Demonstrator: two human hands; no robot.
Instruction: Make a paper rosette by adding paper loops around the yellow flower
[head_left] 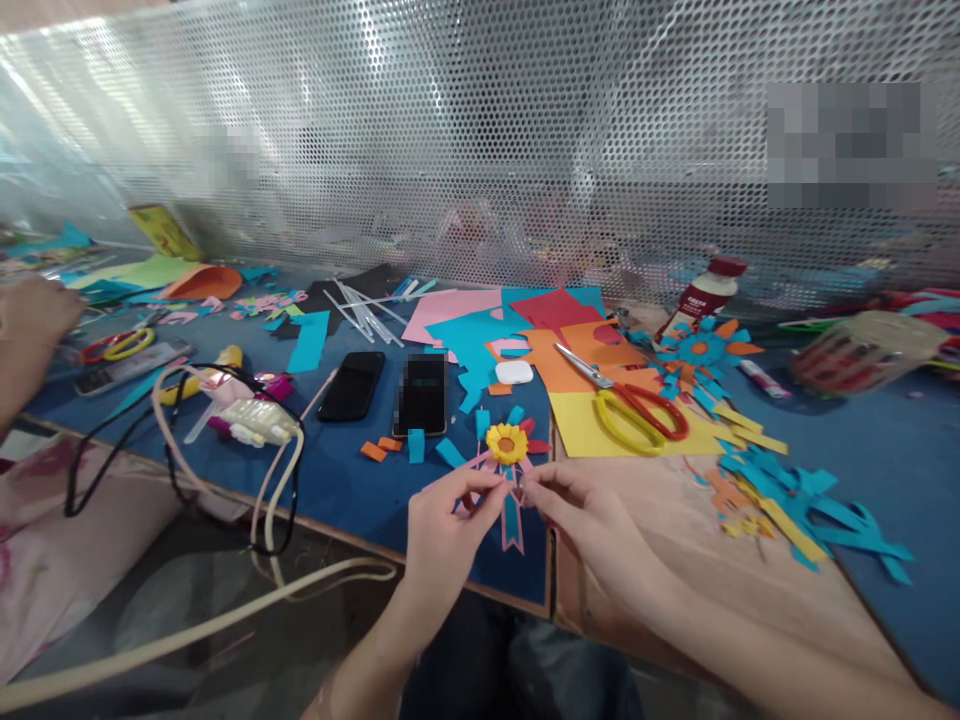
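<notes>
A blue tabletop point(360, 490) spreads across the scene, interrupted right of centre by a pale wooden section point(660, 500). A perforated metal screen point(480, 130) rises along the far side. Scissors point(616, 388) lie on yellow paper point(574, 430); two dark phones point(351, 386) point(424, 393) rest to the left. Another person's hand point(37, 310) shows at the far left. At the near middle is a yellow paper flower point(508, 444) with ribbon tails. Just below its head, the left hand point(454, 525) and right hand point(577, 505) bring thumbs and forefingers close together; what they pinch, I cannot tell.
</notes>
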